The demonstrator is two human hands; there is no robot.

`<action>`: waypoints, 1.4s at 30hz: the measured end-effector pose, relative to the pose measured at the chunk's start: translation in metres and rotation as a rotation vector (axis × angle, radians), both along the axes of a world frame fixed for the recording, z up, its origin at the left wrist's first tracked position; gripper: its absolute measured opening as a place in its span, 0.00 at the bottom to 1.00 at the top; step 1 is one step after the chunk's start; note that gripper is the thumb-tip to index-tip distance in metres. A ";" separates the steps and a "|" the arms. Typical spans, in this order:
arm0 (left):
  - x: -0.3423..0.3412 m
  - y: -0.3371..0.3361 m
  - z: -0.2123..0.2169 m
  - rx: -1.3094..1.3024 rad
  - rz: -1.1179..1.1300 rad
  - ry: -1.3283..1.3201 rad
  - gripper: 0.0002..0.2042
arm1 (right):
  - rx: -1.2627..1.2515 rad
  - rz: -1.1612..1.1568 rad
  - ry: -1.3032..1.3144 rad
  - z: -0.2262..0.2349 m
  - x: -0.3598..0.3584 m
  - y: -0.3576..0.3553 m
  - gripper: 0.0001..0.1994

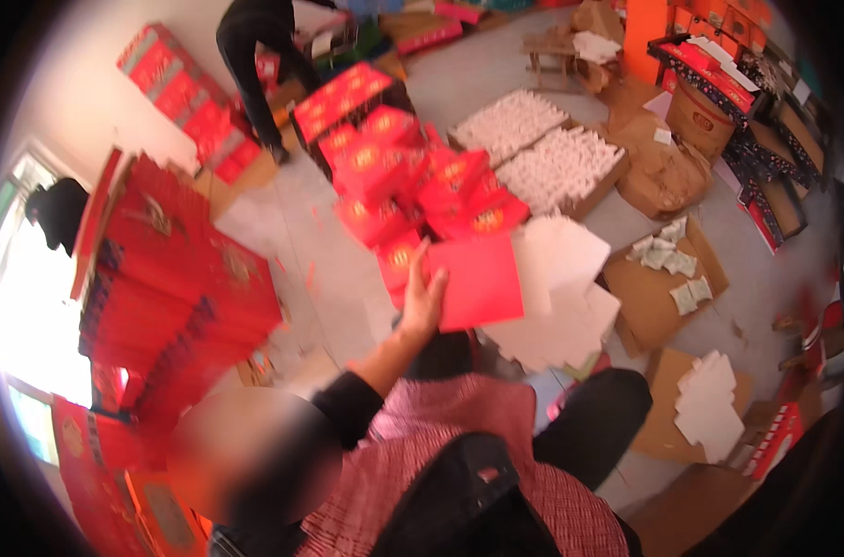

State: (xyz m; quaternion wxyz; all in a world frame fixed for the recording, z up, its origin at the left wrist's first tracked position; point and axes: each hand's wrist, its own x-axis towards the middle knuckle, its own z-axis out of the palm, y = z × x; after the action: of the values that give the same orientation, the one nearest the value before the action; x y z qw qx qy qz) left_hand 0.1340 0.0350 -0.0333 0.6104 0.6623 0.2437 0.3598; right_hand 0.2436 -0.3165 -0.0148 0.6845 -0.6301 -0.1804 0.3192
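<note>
My left hand [422,302] is raised in front of me, its thumb and fingers closed on the left edge of a plain red square box or card [480,283]; how thick it is I cannot tell. Just beyond lies a heap of red boxes [380,167] with gold-coloured prints. To the right of the held square, white die-cut card sheets [557,325] lie in a loose stack, partly behind it. My right hand does not show.
Two trays of small white pieces [561,167] stand beyond the card sheets. Cardboard with small pale packets [673,265] lies to the right. High red stacks [171,288] rise at the left. A person in dark clothes [264,46] bends over at the back.
</note>
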 end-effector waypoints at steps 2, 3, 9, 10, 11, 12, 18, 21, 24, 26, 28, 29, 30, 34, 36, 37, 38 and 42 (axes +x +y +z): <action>0.006 -0.015 0.022 -0.016 -0.028 0.059 0.27 | -0.011 -0.019 -0.024 0.003 0.000 0.002 0.18; 0.003 -0.016 0.021 -0.117 -0.048 0.010 0.27 | -0.019 -0.002 -0.016 0.004 -0.006 -0.001 0.18; -0.005 -0.025 0.020 -0.101 -0.035 -0.003 0.27 | -0.034 0.024 -0.058 0.009 -0.014 0.008 0.17; -0.007 -0.019 0.000 -0.037 -0.014 -0.050 0.27 | -0.036 0.038 -0.069 0.009 -0.016 0.011 0.17; -0.009 -0.015 0.018 0.050 0.007 -0.088 0.27 | -0.029 0.054 -0.068 0.007 -0.020 0.015 0.17; -0.015 -0.023 0.035 0.011 -0.017 -0.043 0.26 | -0.029 0.060 -0.065 0.006 -0.024 0.017 0.17; -0.022 -0.021 0.028 0.116 0.017 -0.002 0.25 | -0.082 0.047 -0.103 0.013 -0.041 0.015 0.17; -0.031 -0.015 0.037 0.177 0.057 -0.039 0.25 | -0.062 0.066 -0.111 0.011 -0.045 0.026 0.17; -0.028 -0.022 0.036 -0.246 -0.091 -0.139 0.25 | -0.100 0.057 -0.128 0.014 -0.052 0.020 0.16; -0.030 -0.020 0.043 0.032 0.004 -0.055 0.26 | -0.088 0.065 -0.144 0.018 -0.052 0.026 0.16; -0.037 -0.017 0.025 0.265 0.131 0.021 0.26 | -0.079 0.089 -0.149 0.017 -0.052 0.031 0.16; -0.041 -0.021 0.024 -0.078 -0.014 -0.161 0.26 | -0.082 0.094 -0.147 0.016 -0.055 0.030 0.16; -0.031 -0.007 0.023 0.100 0.040 -0.141 0.26 | -0.069 0.094 -0.154 0.016 -0.053 0.036 0.16; -0.035 -0.010 0.015 -0.028 -0.014 -0.066 0.28 | -0.089 0.096 -0.150 0.020 -0.056 0.030 0.16; -0.042 -0.026 0.019 0.121 0.022 0.013 0.28 | -0.084 0.090 -0.159 0.019 -0.050 0.034 0.15; -0.046 -0.016 0.033 0.249 0.077 0.022 0.28 | -0.047 0.125 -0.159 0.014 -0.046 0.043 0.15; -0.040 -0.012 0.022 0.180 0.046 -0.041 0.28 | -0.052 0.123 -0.169 0.013 -0.043 0.041 0.15; -0.027 -0.017 0.007 -0.092 -0.083 -0.141 0.27 | -0.093 0.124 -0.165 0.011 -0.031 0.038 0.15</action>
State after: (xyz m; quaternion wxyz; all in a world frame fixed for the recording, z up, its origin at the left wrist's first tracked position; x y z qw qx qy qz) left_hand 0.1073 0.0177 -0.0258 0.6702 0.6161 0.1887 0.3682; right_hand 0.2127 -0.2788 -0.0039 0.6162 -0.6732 -0.2597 0.3158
